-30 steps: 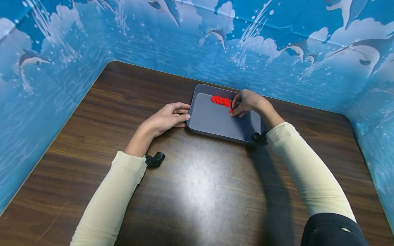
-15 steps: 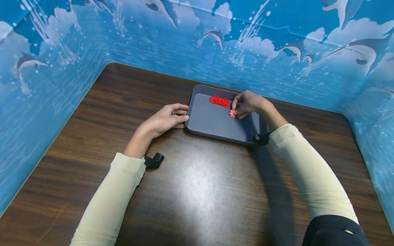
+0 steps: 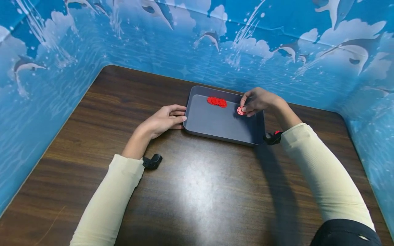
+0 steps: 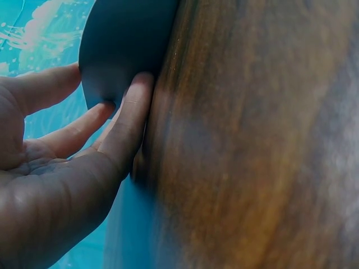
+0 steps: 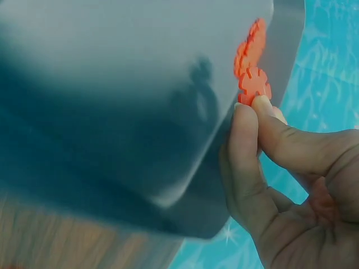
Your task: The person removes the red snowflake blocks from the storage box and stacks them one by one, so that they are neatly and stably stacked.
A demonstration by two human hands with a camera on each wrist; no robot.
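Note:
My right hand (image 3: 257,101) pinches a red notched plastic disc (image 5: 254,84) between thumb and fingertips, over the right part of a grey tray (image 3: 215,128). The disc is tilted, its flat face showing in the head view. Several more red notched discs (image 3: 217,101) lie overlapping in a short row near the tray's far side; in the right wrist view this row appears just beyond the held disc. At the tray's left end, my left hand (image 3: 164,119) rests its fingertips against the outer wall, fingers mostly straight, as the left wrist view also shows.
A red piece (image 3: 277,132) shows right of the tray, partly hidden by the black wrist camera (image 3: 272,138). The tray stands near the back edge of a dark wooden table (image 3: 101,102). Blue dolphin-print cloth (image 3: 172,48) hangs around it.
My right hand has shifted right with the disc, away from the row's end, and the disc's face has turned into view. My left hand stays at the tray's wall.

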